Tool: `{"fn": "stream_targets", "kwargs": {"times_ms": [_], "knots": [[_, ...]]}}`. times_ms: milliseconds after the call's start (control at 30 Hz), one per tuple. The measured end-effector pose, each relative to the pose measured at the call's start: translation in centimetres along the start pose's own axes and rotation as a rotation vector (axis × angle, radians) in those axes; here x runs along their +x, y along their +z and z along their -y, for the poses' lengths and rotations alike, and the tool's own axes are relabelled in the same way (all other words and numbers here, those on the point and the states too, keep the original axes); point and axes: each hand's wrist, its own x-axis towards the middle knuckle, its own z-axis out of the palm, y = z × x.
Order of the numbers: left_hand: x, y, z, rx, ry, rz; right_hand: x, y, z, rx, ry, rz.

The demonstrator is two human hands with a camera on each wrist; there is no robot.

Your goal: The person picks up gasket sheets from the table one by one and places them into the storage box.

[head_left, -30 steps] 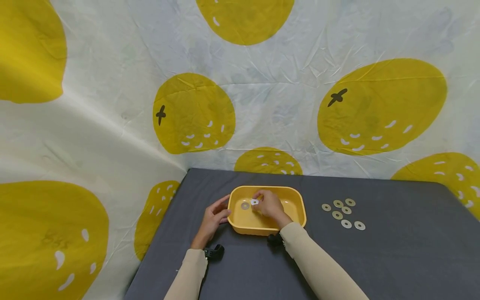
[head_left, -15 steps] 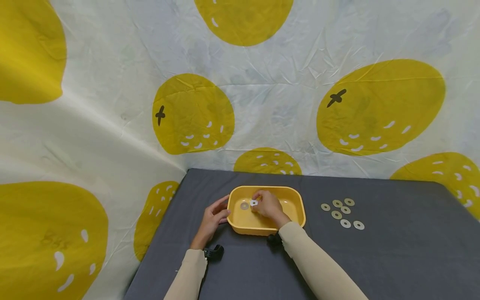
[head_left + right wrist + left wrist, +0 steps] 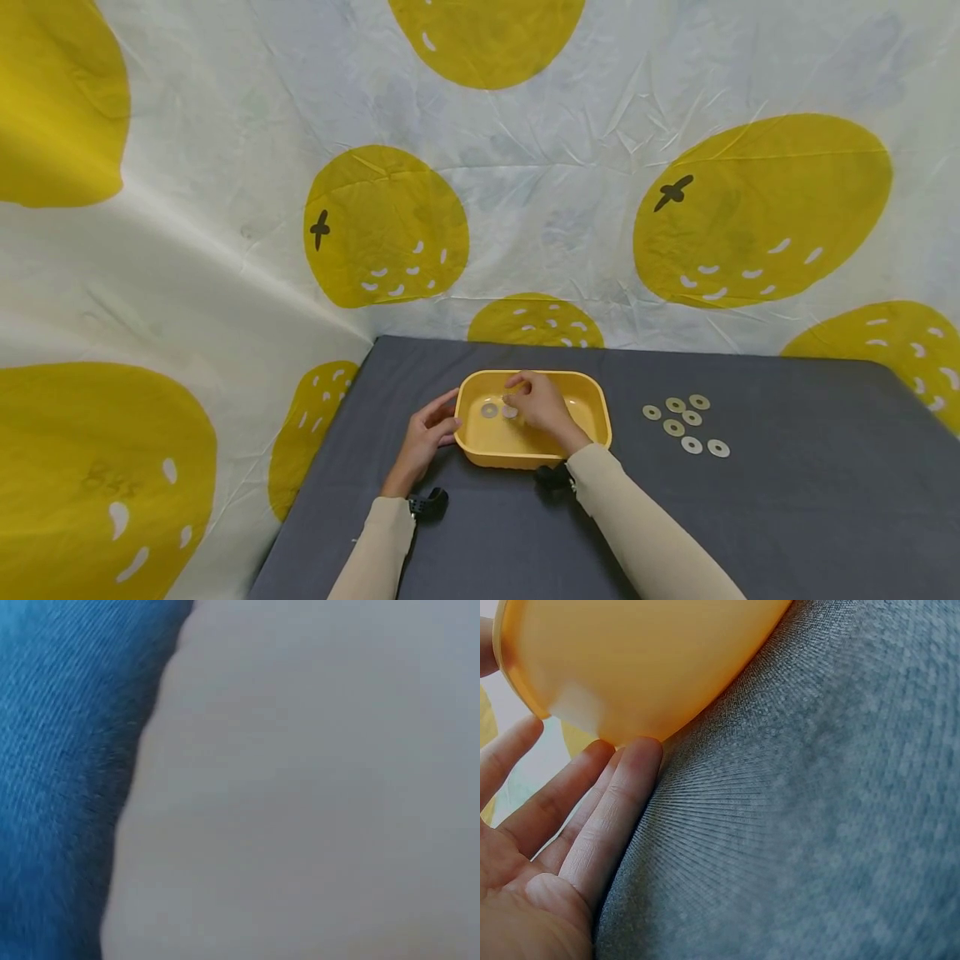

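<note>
A yellow plastic tub (image 3: 495, 461) stands on the table. On its floor lie two flat washers with centre holes, one washer (image 3: 489, 411) further left and another washer (image 3: 510, 412) just under my right fingertips. My right hand (image 3: 543, 407) is inside the tub, its fingers slightly bent and apparently free of that washer. At the tub's left end, my left hand (image 3: 422, 442) rests with fairly straight fingers. The left wrist view shows those fingers (image 3: 600, 817) touching the outside of the tub (image 3: 645, 667). A pale blurred surface hides my right hand in the right wrist view.
Several washers (image 3: 673, 427) lie loosely grouped on the dark grey tablecloth (image 3: 817, 467) to the right of the tub. Behind the table hangs a white curtain (image 3: 540, 225) with yellow fruit shapes.
My right hand has let go of the washer it pinched and risen slightly. That washer now lies on the tub floor beside the other one. My left hand has stayed put.
</note>
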Motion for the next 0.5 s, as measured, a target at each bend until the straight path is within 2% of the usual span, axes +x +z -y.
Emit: {"fn": "stream_targets", "kwargs": {"times_ms": [200,333,500], "knots": [[0.0,0.0,0.0,0.002,-0.004,0.002,-2.2,-3.0,0.6,0.071,-0.131,0.064],[0.0,-0.2,0.1,0.015,-0.002,-0.009,-3.6,-5.9,-0.2,0.119,-0.197,0.091],[0.0,-0.2,0.4,0.02,0.007,0.005,-5.3,-10.5,-2.6,0.115,-0.197,0.016]]}}
